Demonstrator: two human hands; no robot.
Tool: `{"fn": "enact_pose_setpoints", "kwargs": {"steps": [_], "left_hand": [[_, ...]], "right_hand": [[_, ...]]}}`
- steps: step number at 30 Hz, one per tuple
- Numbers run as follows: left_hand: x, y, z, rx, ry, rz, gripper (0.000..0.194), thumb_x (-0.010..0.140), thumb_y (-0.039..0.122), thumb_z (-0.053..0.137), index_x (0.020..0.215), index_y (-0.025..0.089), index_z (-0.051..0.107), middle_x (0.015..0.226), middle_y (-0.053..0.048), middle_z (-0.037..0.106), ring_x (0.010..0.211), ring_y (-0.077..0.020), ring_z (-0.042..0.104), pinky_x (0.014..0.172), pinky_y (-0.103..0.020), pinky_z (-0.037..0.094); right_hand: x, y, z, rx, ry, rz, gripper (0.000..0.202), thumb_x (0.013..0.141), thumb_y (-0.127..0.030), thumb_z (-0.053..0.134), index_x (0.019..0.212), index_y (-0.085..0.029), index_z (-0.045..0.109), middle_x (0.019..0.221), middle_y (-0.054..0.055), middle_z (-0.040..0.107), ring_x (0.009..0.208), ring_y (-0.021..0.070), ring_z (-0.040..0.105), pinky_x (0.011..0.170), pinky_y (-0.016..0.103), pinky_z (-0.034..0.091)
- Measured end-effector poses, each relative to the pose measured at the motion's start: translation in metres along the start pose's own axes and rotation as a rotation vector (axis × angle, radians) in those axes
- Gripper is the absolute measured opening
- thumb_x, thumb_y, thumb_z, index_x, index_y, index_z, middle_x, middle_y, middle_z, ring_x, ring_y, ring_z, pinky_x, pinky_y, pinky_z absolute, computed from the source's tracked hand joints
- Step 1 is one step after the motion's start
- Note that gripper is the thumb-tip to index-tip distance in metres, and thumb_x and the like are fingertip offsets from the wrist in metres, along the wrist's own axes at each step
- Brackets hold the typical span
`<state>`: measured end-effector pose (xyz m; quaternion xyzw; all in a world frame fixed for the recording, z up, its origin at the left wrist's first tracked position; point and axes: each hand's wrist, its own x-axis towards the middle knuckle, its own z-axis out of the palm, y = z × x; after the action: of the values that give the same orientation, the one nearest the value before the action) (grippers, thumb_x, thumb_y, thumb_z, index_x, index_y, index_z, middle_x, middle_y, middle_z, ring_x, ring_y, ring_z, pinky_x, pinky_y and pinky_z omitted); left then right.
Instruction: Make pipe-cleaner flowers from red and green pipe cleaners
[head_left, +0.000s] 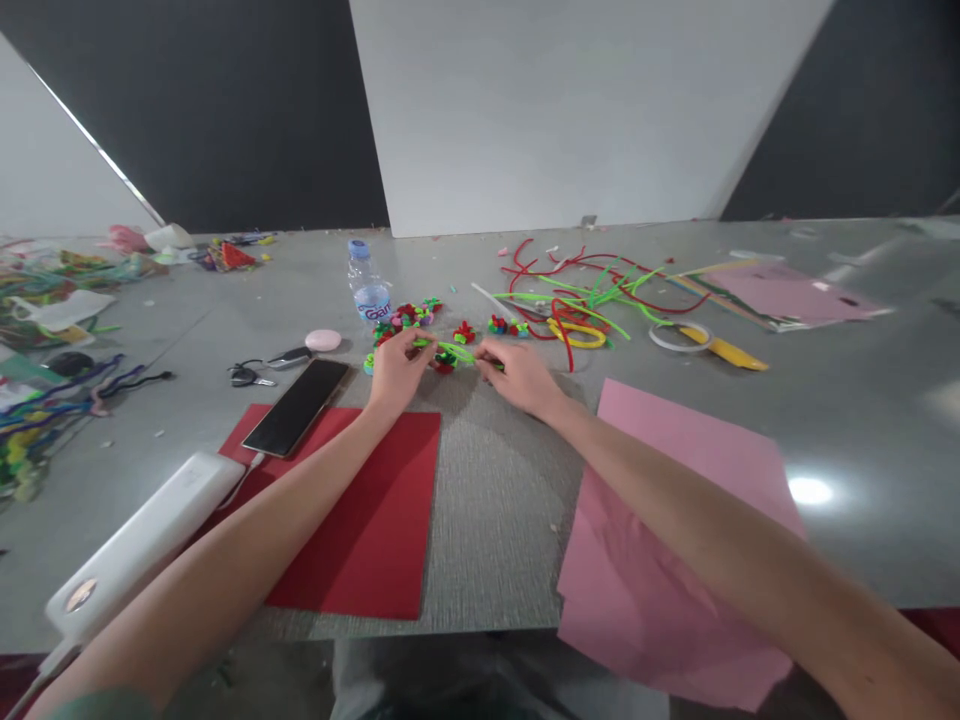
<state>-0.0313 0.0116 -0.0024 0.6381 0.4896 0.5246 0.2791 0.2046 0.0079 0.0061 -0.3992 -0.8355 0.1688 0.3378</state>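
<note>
Between your left hand [395, 372] and right hand [517, 377] runs a bright green pipe cleaner [456, 352], with a red-and-dark twist beneath it. At your seven o'clock lies a deep red paper sheet [375, 520]; at five o'clock, a pale pink paper sheet [675, 540]. The phone [297, 406] is glossy black, the power bank [142, 545] white. At one o'clock sprawl red, green and yellow pipe cleaners [581, 300] (the table [495, 500] is plain grey).

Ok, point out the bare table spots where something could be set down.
Bare table lies between the red sheet and the pink sheet, near the front edge, and right of the pink sheet toward the corner. It is crowded past the hands, left hand and right hand, among the pipe cleaners and bottle.
</note>
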Motion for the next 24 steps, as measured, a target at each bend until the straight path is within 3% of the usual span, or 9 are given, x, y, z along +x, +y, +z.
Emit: {"fn": "enact_pose_setpoints", "kwargs": {"steps": [14,24], "left_hand": [[-0.004,0.009,0.0,0.05,-0.02,0.06,0.009,0.095,0.028,0.071,0.094,0.021,0.077,0.077,0.0,0.08,0.068,-0.0177,0.077,0.068,-0.026,0.058],[-0.008,0.012,0.001,0.103,-0.119,0.123,0.014,0.098,0.033,0.07,0.097,0.022,0.08,0.082,-0.003,0.083,0.072,-0.0204,0.079,0.071,-0.029,0.058]], "right_hand": [[0.001,0.003,-0.001,0.041,0.047,-0.003,0.017,0.104,-0.033,0.057,0.09,-0.023,0.059,0.076,0.002,0.071,0.072,0.0201,0.066,0.073,0.03,0.041],[0.001,0.002,-0.003,0.098,0.062,0.06,0.031,0.108,-0.049,0.055,0.088,-0.025,0.056,0.073,0.001,0.07,0.065,0.0185,0.062,0.07,0.03,0.041]]}}
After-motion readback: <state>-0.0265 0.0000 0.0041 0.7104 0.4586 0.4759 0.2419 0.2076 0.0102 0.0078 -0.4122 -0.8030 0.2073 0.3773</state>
